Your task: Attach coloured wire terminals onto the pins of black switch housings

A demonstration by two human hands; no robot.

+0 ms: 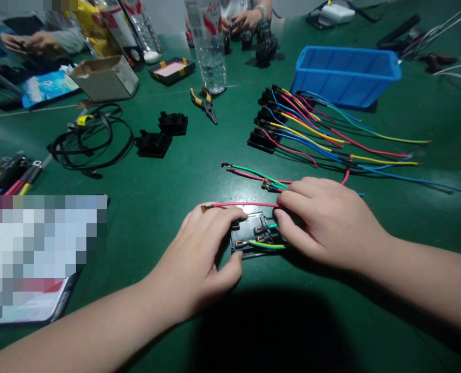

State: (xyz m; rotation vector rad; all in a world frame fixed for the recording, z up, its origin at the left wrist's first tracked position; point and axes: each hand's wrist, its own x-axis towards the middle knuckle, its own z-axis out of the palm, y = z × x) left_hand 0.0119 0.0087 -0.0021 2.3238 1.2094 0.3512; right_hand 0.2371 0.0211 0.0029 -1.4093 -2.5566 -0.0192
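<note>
A black plastic housing [250, 224] lies on the table between my hands, with metal wire terminals and short green and yellow-green wires fitted in it. My left hand [210, 248] grips its left side between thumb and fingers. Above the housing's right part, my right hand [323, 215] pinches a red wire [246, 204]; the wire's free end, with a brass terminal, stretches left over my left fingers. My right fingers hide the housing's right end. Just beyond lie loose green wires [253, 171] and red wires with terminals.
Several wired black housings [264, 139] lie at right before a blue bin [347, 77]. Two black housings [153, 144] without wires, pliers [206, 105], a bottle [210, 57], a cardboard box [109, 77] and a coiled cable [94, 140] stand farther off. Other people's hands work across the table.
</note>
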